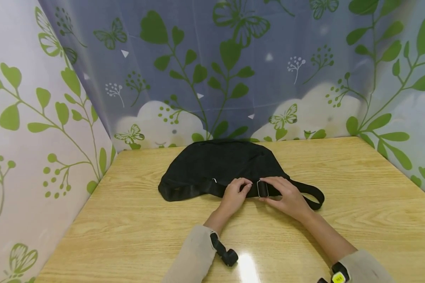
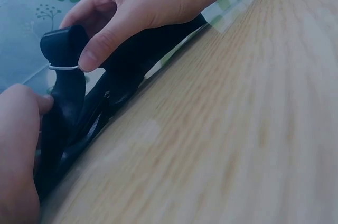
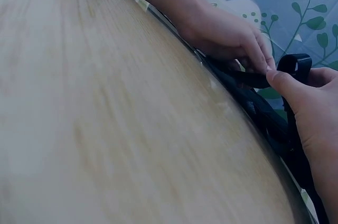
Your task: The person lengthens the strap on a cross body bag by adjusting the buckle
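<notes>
A black fabric bag (image 1: 223, 161) lies on the table with its strap along the near side. My left hand (image 1: 233, 195) pinches the black strap (image 2: 68, 97) just left of a metal slide buckle (image 1: 258, 189). On the other side, my right hand (image 1: 286, 196) grips the buckle by its edges, thumb below and fingers above. Between the hands the strap bulges up in a small loop (image 2: 66, 43) through the buckle, as the left wrist view shows. The right wrist view has both hands close together at this loop. To the right, the strap's end bends in a wide loop (image 1: 316, 196).
The bag rests on a light wood-grain table (image 1: 145, 236). Behind it hangs a patterned curtain (image 1: 198, 78) with green leaves and butterflies, meeting the table's back edge. Another printed sheet (image 1: 32, 137) runs along the left side.
</notes>
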`<state>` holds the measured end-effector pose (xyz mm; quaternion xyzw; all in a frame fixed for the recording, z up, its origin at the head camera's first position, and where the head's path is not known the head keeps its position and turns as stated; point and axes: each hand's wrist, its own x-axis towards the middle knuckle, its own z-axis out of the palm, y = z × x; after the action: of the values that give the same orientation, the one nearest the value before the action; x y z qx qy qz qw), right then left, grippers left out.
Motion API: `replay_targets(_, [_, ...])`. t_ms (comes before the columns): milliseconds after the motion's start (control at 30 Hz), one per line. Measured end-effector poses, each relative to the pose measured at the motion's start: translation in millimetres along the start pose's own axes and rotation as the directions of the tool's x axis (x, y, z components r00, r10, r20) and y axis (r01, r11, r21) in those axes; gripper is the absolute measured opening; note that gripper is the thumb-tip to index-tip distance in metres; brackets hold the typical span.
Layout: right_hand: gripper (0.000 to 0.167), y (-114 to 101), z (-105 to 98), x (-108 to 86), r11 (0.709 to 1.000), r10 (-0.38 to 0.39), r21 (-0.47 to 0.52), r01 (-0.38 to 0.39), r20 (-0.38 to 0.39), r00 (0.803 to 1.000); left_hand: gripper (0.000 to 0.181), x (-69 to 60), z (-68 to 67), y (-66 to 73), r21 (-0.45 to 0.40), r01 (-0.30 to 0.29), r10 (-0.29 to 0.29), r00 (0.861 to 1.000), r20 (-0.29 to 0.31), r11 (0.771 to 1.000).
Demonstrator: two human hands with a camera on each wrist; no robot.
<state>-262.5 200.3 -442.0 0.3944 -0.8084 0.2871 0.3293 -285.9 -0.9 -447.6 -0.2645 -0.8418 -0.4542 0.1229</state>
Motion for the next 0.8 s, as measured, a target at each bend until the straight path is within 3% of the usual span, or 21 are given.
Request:
replay_targets(133, [0.062, -1.1, 0.5, 0.5, 1.0, -0.001, -0.003, 0.001, 0.009, 1.0, 0.017, 0.1, -0.7, 0.5, -0.094, -0.02, 0.022, 1.0, 0.017, 0.995])
replay_targets(200, [0.064, -1.5, 0.6, 0.8, 1.0, 0.001, -0.006, -0.001, 0.017, 1.0, 0.016, 0.4, -1.0, 0.1, -0.097, -0.044, 0.046, 0.999, 0.019, 0.994])
replay_targets(300, [0.064, -1.6, 0.6, 1.2, 1.0, -0.006, -0.013, 0.006, 0.02, 1.0, 0.015, 1.6, -1.5, -1.5, 0.072, -0.133, 0.133, 0.991, 0.005, 0.989])
replay_targets(367, [0.063, -1.4, 0.6, 1.5, 1.0, -0.007, -0.02, 0.007, 0.014, 1.0, 0.015, 2.4, -2.1, -2.4, 0.237, -0.192, 0.201, 0.979, -0.016, 0.952])
replay_targets(433, [0.062, -0.8, 0.5, 1.8, 1.0, -0.009, -0.023, 0.009, 0.002, 1.0, 0.016, 3.2, -2.4, -3.0, 0.388, -0.221, 0.258, 0.965, -0.045, 0.895])
replay_targets(467, [0.062, -0.5, 0.4, 1.8, 1.0, -0.007, -0.025, 0.007, -0.003, 1.0, 0.015, 3.5, -2.5, -3.4, 0.434, -0.223, 0.275, 0.96, -0.06, 0.873])
replay_targets(533, [0.062, 0.4, 0.6, 1.7, 0.999, -0.008, -0.032, 0.008, -0.015, 1.0, 0.015, 3.4, -2.9, -3.6, 0.476, -0.198, 0.276, 0.956, -0.098, 0.857])
replay_targets(633, [0.063, 1.0, 0.7, 1.3, 0.999, 0.0, -0.034, 0.0, -0.018, 1.0, 0.013, 3.0, -2.7, -4.5, 0.474, -0.151, 0.245, 0.959, -0.143, 0.867])
replay_targets(800, [0.064, 1.8, 1.3, 0.5, 0.999, -0.007, -0.039, 0.006, -0.023, 1.0, 0.009, 1.0, -2.6, -2.5, 0.293, -0.063, 0.112, 0.982, -0.153, 0.954])
